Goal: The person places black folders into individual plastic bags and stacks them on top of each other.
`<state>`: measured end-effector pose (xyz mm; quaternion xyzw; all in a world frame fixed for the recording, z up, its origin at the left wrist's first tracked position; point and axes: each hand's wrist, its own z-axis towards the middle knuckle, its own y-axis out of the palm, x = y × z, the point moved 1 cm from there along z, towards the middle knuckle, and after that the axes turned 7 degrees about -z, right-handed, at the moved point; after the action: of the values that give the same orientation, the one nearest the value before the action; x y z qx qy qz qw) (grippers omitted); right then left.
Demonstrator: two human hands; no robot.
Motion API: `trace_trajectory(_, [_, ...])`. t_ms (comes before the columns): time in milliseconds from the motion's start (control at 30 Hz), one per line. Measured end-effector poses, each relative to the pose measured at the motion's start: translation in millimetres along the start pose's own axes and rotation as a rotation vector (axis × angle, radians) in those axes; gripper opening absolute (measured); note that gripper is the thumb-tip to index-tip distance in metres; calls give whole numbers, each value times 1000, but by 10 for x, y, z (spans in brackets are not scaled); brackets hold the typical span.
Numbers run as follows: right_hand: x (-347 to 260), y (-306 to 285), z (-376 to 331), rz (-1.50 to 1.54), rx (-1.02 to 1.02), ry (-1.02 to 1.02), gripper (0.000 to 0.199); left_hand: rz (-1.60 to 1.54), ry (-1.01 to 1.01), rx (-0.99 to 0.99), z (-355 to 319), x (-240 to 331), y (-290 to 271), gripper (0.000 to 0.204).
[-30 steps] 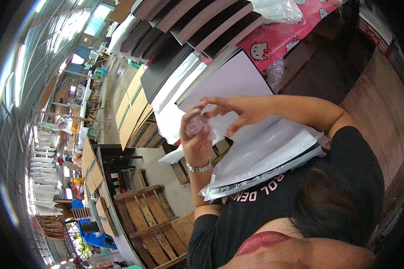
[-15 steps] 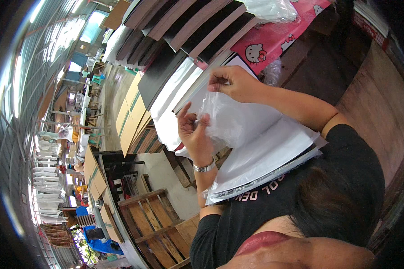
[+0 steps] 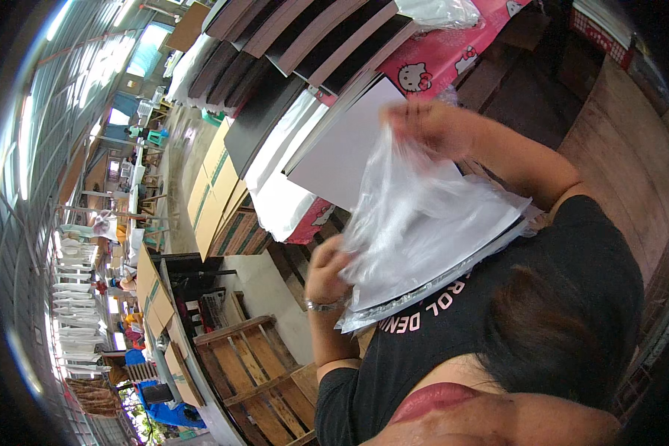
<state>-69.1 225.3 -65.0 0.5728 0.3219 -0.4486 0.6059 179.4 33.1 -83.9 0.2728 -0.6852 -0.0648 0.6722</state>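
A clear plastic bag spreads between my hands, bunched and wrinkled at its far end. Inside it, or beneath it, lies a flat white panel with a dark edge, resting close against my black shirt. My right hand, smeared by motion, is raised with its fingers pinched on the bag's upper edge. Lower on the left, my left hand, with a metal watch at its wrist, curls its fingers round the bag's side. Just beyond lies a stack of white-faced panels.
Dark-edged panels are piled at the far side on a pink patterned cloth. Folded cardboard stands to the left. A wooden pallet lies below left. Loose clear plastic sits by the pile.
My hands have moved apart, the right one up and rightward, the left one lower. The plastic bag is now spread out over the white panel, where before it was bunched between my fingers.
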Motion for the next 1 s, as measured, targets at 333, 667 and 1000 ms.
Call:
trace_trajectory(333, [-141,-220,-58,191,203,-118,32,574,-170,-252,9,68,-98,27])
trace_trajectory(667, [-153,-349,-167,118,392,-222,29,613,-302,-310,336,-215,60,27])
trace_trajectory(1000, [-25,-752,-218,205,226,-330,21,306,-393,-263,422,-354,-260,26])
